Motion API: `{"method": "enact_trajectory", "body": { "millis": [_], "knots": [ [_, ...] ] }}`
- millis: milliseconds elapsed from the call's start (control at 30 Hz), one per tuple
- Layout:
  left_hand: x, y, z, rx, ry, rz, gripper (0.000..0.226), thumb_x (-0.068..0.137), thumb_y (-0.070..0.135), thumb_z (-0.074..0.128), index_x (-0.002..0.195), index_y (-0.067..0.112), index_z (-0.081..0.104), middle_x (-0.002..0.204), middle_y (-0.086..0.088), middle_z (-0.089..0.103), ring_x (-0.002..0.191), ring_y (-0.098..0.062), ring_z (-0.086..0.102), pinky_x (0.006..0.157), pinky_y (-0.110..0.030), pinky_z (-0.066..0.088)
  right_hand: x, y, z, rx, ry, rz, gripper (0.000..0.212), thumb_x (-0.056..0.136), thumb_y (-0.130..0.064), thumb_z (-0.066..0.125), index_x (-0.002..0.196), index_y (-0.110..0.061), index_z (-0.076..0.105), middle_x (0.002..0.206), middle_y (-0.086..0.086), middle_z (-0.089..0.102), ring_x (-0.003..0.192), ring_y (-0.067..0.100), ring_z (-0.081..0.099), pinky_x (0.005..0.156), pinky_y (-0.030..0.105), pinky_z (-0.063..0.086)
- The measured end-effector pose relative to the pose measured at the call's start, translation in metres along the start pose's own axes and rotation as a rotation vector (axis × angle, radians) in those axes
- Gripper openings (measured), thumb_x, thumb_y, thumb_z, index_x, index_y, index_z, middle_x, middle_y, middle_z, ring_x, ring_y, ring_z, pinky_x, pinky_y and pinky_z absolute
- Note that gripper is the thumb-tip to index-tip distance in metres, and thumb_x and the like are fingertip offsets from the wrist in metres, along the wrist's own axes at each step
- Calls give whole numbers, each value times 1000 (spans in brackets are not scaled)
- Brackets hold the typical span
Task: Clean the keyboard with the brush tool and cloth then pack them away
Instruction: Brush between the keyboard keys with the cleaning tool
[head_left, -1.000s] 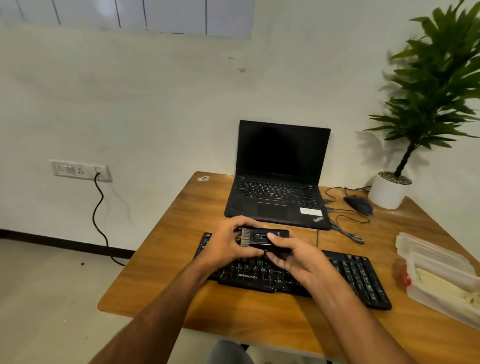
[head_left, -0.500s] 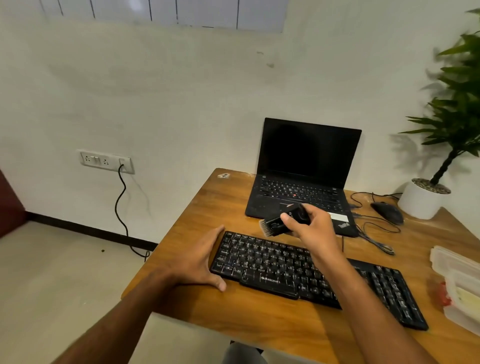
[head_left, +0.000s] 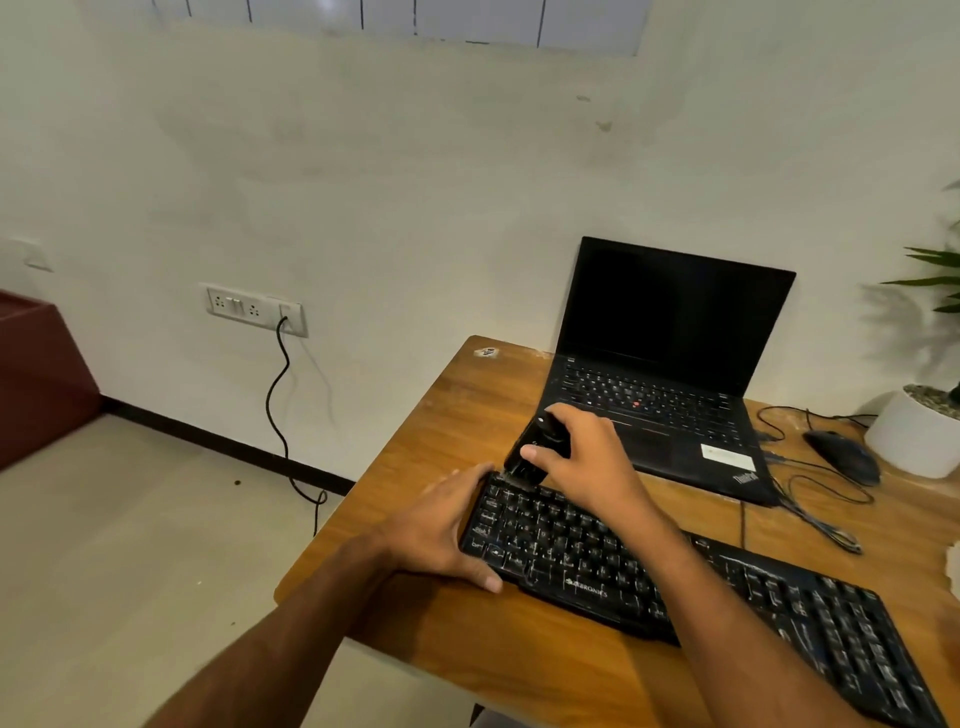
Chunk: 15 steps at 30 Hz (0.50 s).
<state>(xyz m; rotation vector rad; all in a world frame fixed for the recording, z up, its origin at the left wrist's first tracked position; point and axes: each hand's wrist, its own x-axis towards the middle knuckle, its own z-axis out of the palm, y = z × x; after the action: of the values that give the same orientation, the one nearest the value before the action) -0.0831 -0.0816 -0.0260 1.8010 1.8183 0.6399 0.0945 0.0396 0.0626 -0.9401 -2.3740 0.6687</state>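
Observation:
A black keyboard (head_left: 675, 577) lies slantwise across the wooden desk (head_left: 467, 415). My right hand (head_left: 587, 462) grips a black brush tool (head_left: 535, 447), tilted down so its bristle end touches the keyboard's far left corner. My left hand (head_left: 441, 530) lies against the keyboard's left end, thumb along the front edge and fingers at the far corner. No cloth is in view.
An open black laptop (head_left: 670, 374) stands behind the keyboard. A black mouse (head_left: 841, 454) with its cables and a white plant pot (head_left: 914, 436) sit at the right. The desk's left edge drops to the floor, near a wall socket (head_left: 254, 309) with a cable.
My right hand lowered the brush tool from above the keyboard to its far left corner. My left hand closed in on the keyboard's left end. The view turned left.

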Motion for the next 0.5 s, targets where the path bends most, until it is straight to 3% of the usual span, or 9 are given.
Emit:
{"method": "enact_trajectory", "body": {
  "millis": [167,267,367,500],
  "knots": [
    [1,7,-1,-22,55,-54,137,58,54,99,163,36,13,161,15,34,141,-4,29,124,-35,28,14,-4,19,-60,-16,-8,25,85,-31,78,104,-21,64,97,-1,66,92,18,60,75,31,46],
    [2,7,-1,-14,57,-74,140,53,59,99,163,37,14,160,17,36,144,-8,33,124,-37,31,18,-3,31,-120,-30,18,33,87,-32,76,115,-21,62,105,2,65,97,20,54,79,33,45],
    [2,5,0,0,40,-112,146,49,65,97,164,37,10,163,15,33,148,-13,30,125,-43,31,28,-1,25,-125,9,50,32,86,-32,77,113,-22,63,107,5,66,103,25,59,87,42,53],
    [3,6,-1,7,38,-104,144,51,63,97,162,38,9,161,15,35,146,-12,32,124,-41,31,28,-2,23,-85,-53,29,32,85,-32,78,112,-22,65,105,1,65,101,20,60,84,37,52]
  ]
}}
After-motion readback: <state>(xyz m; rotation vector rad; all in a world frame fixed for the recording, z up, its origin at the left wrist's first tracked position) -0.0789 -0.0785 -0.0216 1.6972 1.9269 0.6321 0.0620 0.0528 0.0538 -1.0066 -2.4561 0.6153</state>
